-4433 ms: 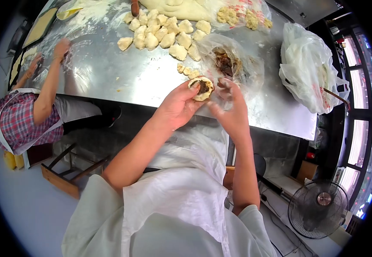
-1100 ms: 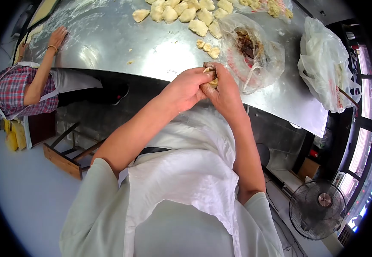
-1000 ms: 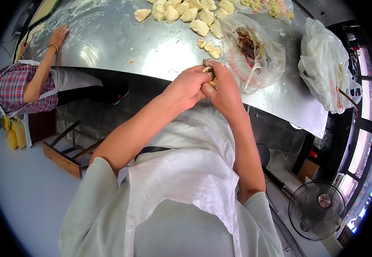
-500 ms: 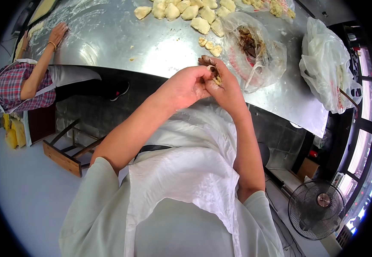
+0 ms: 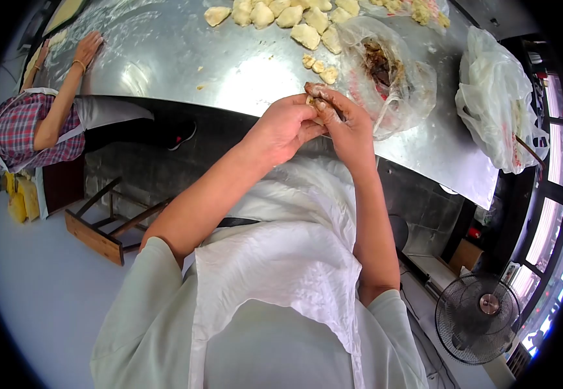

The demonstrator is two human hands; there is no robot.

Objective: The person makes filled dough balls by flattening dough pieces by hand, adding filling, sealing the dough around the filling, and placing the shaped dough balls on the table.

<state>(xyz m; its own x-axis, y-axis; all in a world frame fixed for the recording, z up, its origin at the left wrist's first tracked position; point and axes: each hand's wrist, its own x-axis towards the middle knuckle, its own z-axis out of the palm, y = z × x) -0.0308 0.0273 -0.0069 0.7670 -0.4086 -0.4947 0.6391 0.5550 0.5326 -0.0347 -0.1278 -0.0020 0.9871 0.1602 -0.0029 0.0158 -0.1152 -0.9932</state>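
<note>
My left hand (image 5: 283,127) and my right hand (image 5: 346,123) meet just over the table's near edge, fingers closed together. Between them is a small dough piece (image 5: 310,100), mostly hidden by the fingers. Dark brown paste is smeared on my right fingertips. Just beyond my hands lie small dough bits (image 5: 318,67). Farther back, several larger pale dough pieces (image 5: 305,36) sit in a cluster. To the right of my right hand, a clear plastic bag (image 5: 411,97) lies open with dark brown filling (image 5: 377,63) inside.
A metal table (image 5: 178,58) spans the front. At its right stands a white plastic bag (image 5: 492,97); crumbly yellow dough (image 5: 424,11) lies at the back. Another person (image 5: 35,126) works at the left end. A wooden stool (image 5: 97,238) and a fan (image 5: 479,318) stand below.
My right fingers have curled over the dough piece, so the dark filling that showed in it is now covered. My left hand has shifted slightly. The other person's hands have barely moved.
</note>
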